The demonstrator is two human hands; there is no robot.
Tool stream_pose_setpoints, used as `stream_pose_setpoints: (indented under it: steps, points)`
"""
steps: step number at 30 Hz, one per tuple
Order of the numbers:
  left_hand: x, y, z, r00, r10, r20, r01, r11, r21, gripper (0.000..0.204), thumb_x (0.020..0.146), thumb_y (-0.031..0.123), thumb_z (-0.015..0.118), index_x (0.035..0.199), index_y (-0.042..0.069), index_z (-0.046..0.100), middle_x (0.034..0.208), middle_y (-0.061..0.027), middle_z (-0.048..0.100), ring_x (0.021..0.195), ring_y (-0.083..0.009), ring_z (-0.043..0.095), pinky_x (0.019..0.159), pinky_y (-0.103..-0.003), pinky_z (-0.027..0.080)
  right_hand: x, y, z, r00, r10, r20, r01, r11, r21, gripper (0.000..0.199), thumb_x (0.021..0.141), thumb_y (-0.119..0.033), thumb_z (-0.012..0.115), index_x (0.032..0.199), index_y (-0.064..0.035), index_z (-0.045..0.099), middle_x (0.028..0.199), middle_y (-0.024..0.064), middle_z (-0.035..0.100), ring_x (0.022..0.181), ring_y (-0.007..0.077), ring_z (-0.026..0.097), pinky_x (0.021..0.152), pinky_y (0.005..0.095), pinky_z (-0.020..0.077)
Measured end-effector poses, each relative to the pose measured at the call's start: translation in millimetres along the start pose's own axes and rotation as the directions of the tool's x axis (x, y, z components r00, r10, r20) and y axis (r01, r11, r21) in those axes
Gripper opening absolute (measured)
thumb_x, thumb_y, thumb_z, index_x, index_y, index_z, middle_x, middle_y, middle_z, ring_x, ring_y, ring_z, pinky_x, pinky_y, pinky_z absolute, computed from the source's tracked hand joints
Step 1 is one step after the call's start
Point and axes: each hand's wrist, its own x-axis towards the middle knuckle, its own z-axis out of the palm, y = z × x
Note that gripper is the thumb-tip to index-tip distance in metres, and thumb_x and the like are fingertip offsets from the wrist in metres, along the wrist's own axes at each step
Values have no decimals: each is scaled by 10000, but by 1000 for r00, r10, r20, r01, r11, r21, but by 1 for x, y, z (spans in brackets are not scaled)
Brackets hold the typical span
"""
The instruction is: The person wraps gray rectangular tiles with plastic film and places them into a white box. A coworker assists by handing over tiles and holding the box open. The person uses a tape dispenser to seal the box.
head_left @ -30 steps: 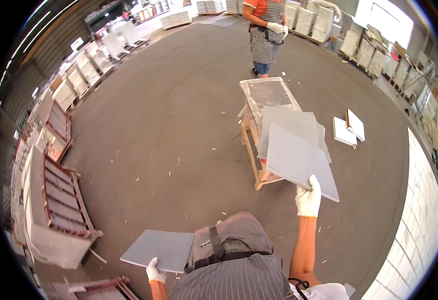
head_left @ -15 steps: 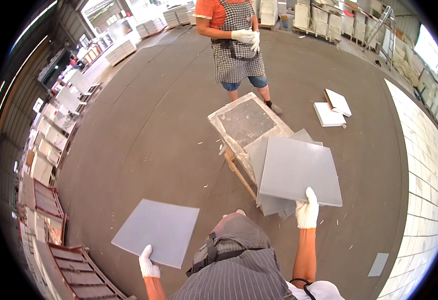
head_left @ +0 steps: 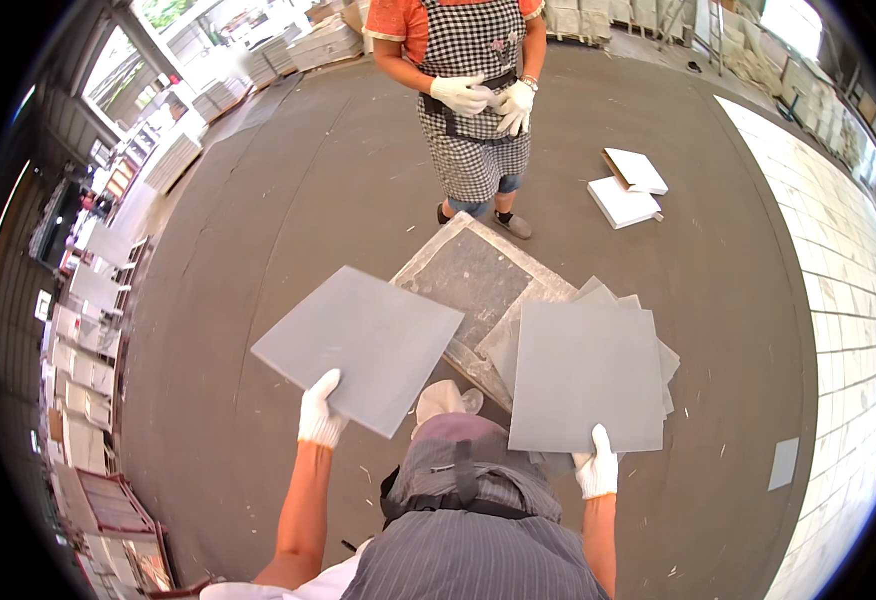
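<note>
My left hand (head_left: 321,410), in a white knit glove, is closed on the near edge of a square grey tile (head_left: 363,345), thumb on top and fingers hidden beneath. That tile is held in the air, its right corner overlapping the view of a low worktable (head_left: 478,268). On the right, my gloved right hand (head_left: 596,463) grips the near edge of another square grey tile (head_left: 586,375), again thumb on top. Under it several similar tiles (head_left: 670,362) lie fanned out at the table's near right end. Whether the right tile touches them is hidden.
Beyond the table stands a person (head_left: 473,100) in a checked apron and white gloves, hands together. White boxes (head_left: 626,202) lie on the floor at right, near a strip of pale tiles (head_left: 808,250). A small grey piece (head_left: 783,464) lies at lower right. Racks (head_left: 108,500) line the left.
My left hand has raised its tile up and to the right, towards the table. My right hand has come nearer to me, its tile now turned squarer to me. The other person appears closer.
</note>
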Motion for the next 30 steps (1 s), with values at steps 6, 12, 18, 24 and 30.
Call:
stream_pose_setpoints:
  steps: [6, 12, 18, 24, 30]
  points:
    - [141, -11, 72, 978, -141, 154, 130, 989, 77, 415, 887, -5, 643, 1295, -30, 568, 1259, -153, 640, 1160, -320, 624, 1016, -491, 520, 9, 12, -26, 965, 32, -261, -162, 854, -494, 507, 928, -400, 715, 1142, 43, 596, 944, 176, 715, 722, 287, 714, 521, 378, 575]
    - [258, -63, 112, 924, -299, 239, 294, 954, 55, 498, 883, -50, 663, 1353, 56, 535, 1264, -114, 626, 1142, -308, 625, 997, -500, 531, -36, -13, 37, 885, -46, -463, -371, 528, -763, 390, 944, -350, 645, 816, 17, 614, 639, 138, 645, 463, 226, 619, 421, 338, 505]
    - [272, -80, 106, 884, -403, 235, 394, 915, 86, 515, 903, -49, 648, 1387, 58, 509, 1327, -124, 590, 1199, -315, 594, 1050, -508, 501, -80, 44, 10, 828, 13, -560, -461, 584, -668, 393, 960, -354, 616, 839, 19, 639, 681, 164, 682, 503, 248, 656, 462, 353, 545]
    - [253, -77, 45, 810, -559, 175, 550, 829, 101, 508, 943, -10, 612, 1425, 62, 466, 1399, -122, 553, 1272, -328, 549, 1078, -528, 465, -92, 106, -6, 759, 232, -609, -614, 566, -550, 397, 961, -361, 619, 873, 24, 658, 708, 148, 694, 548, 249, 681, 505, 359, 581]
    - [258, -123, -17, 730, -677, 95, 665, 736, 128, 464, 995, 121, 626, 1412, 20, 450, 1417, -180, 528, 1299, -381, 520, 1104, -581, 433, -79, 110, 2, 795, 214, -568, -565, 601, -565, 376, 960, -359, 632, 906, 11, 670, 743, 110, 685, 569, 233, 677, 517, 370, 591]
